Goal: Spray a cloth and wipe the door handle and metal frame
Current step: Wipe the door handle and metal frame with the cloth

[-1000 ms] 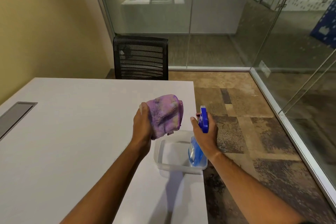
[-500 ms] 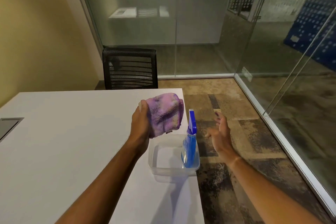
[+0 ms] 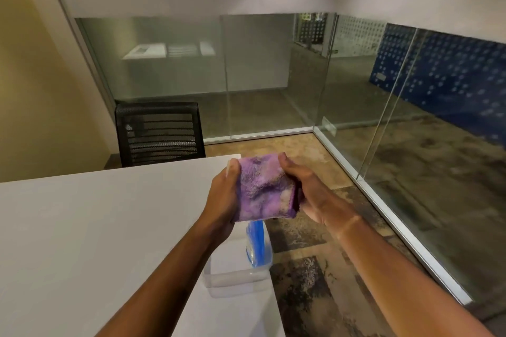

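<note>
A person's left hand [image 3: 224,194] and right hand [image 3: 309,194] grip a bunched purple terry cloth [image 3: 264,187] from both sides at chest height above the corner of a white table [image 3: 82,227], fingers curled round its edges. A blue spray bottle [image 3: 257,243] stands directly below, at six o'clock, in a clear plastic tub [image 3: 232,280], released. The step appears to be readying the cloth. It would go best folded into a flat pad, damp face outward, before the person turns toward the glass partition's metal frame [image 3: 405,235] at three o'clock. No door handle can be made out.
</note>
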A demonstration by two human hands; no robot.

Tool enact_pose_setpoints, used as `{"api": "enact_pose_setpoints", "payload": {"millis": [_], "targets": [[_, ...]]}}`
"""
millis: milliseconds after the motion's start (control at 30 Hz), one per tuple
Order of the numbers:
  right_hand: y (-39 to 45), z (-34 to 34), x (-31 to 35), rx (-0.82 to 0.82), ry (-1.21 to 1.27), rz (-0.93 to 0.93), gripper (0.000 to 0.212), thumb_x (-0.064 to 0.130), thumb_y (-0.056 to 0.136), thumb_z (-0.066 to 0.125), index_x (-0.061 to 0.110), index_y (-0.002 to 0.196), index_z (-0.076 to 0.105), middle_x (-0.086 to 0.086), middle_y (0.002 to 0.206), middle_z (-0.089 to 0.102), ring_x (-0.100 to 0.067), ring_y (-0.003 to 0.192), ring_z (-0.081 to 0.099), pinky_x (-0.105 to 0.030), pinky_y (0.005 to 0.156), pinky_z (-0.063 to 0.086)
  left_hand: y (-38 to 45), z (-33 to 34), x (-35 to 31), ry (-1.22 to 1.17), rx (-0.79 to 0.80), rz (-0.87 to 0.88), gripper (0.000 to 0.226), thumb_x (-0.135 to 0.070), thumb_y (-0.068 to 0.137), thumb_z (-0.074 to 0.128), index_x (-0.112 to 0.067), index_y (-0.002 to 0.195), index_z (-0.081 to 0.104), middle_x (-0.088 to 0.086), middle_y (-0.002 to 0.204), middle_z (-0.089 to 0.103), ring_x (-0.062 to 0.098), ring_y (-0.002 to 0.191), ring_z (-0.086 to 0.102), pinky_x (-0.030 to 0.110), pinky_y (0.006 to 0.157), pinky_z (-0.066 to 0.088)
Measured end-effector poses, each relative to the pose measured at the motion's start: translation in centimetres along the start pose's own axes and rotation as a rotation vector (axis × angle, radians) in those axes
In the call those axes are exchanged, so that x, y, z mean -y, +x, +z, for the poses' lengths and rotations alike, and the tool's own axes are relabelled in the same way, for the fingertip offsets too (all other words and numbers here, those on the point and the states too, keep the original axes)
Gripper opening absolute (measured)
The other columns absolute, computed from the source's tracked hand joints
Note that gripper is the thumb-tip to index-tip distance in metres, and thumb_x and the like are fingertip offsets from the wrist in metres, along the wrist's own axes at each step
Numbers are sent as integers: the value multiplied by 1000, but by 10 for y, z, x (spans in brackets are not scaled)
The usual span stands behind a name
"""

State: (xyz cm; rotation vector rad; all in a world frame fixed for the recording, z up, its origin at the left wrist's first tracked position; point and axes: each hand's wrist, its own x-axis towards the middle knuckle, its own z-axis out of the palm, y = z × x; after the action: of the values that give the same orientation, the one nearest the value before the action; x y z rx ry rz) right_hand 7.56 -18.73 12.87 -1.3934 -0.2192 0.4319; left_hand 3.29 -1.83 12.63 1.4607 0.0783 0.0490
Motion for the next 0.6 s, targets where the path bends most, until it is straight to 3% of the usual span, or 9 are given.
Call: {"api": "enact_pose_setpoints", "payload": {"millis": [167, 333, 500, 600], "targets": [[-31, -33, 4, -94, 163, -15, 37, 42, 82, 78, 16, 108, 75, -19, 117, 71, -35, 109, 68, -40, 85, 58, -2, 33, -3, -9, 78, 25, 46, -48, 103, 33, -16, 115, 65, 6, 104, 75, 23, 96, 73, 33, 73, 60], [-67, -72, 12, -217, 267, -54, 26, 29, 87, 69, 7, 100, 77, -25, 113, 71, -38, 104, 70, -42, 80, 59, -5, 80, -1, -47, 101, 8, 42, -45, 102, 38, -16, 114, 66, 8, 104, 75, 24, 95, 74, 36, 74, 60], [-114, -121, 21, -315, 330, -83, 51, 32, 83, 71, -2, 121, 63, -27, 115, 69, -40, 103, 70, -42, 76, 59, -13, 153, 3, -46, 128, 36, 35, -39, 104, 40, -18, 106, 68, 5, 99, 77, 22, 92, 74, 36, 74, 61], [-149, -162, 26, -321, 409, -88, 55, 31, 85, 73, -3, 127, 61, -31, 120, 65, -42, 106, 68, -47, 78, 59, -22, 213, 9, -36, 160, 34, 35, -39, 103, 40, -18, 105, 68, 5, 99, 77, 23, 93, 74, 42, 80, 60]]}}
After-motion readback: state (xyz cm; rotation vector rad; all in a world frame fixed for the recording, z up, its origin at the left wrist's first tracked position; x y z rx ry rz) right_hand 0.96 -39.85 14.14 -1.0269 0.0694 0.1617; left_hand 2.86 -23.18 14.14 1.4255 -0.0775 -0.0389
